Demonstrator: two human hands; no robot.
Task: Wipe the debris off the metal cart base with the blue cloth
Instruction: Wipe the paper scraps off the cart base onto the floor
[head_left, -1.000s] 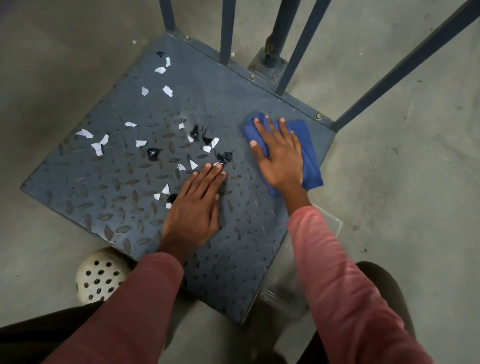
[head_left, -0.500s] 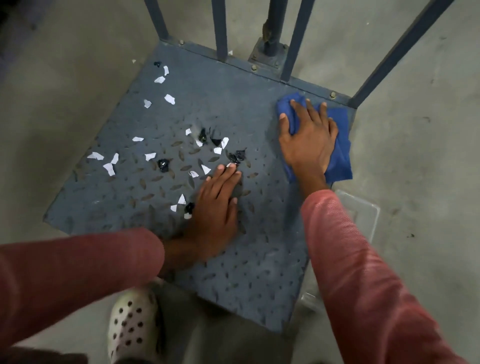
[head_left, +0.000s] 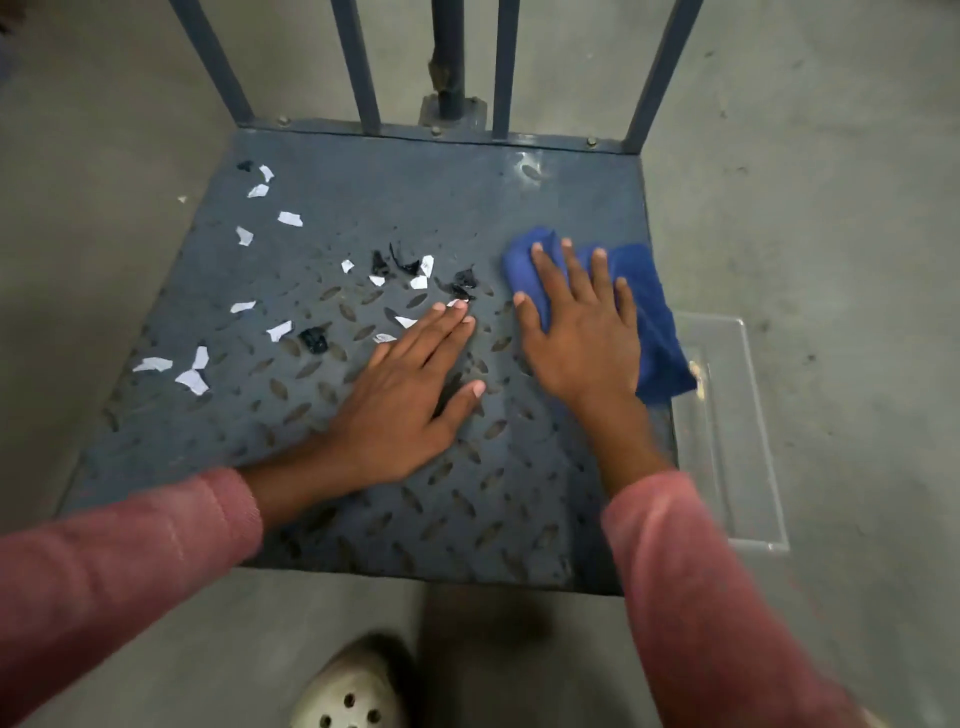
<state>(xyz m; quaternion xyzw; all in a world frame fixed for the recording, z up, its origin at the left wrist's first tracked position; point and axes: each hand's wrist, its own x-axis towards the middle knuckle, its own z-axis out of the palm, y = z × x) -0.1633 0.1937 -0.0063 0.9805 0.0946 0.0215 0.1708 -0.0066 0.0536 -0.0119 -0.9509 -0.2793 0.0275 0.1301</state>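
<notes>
Starting at the left of the metal cart base (head_left: 519, 208), with its metal bars (head_left: 358, 62) standing up along the back, we've got white paper scraps (head_left: 192, 382) scattered over the bumpy plate. A few are up near the far left corner and a small cluster sits by the left edge. Moving in, some black bits (head_left: 313, 340) are mixed with more white scraps around the middle. A white shoe with holes (head_left: 353, 691) pokes in at the bottom. Our left hand (head_left: 400, 410) lies flat on the plate just this side of that pile, fingers straight and close together, thumb out to the side, holding nothing, fingertips right at the nearest scraps. Just beside it, our right hand (head_left: 582, 343) is flat too, fingers spread, pressing down on the blue cloth (head_left: 660, 332) rather than gripping it. The cloth is bunched on the right part of the base and reaches its right edge. Its left end is near the black bits, but we can't tell if it touches them. Past that edge, a clear plastic tub (head_left: 727, 415) sits on the concrete floor (head_left: 831, 208), just beside the cart.
</notes>
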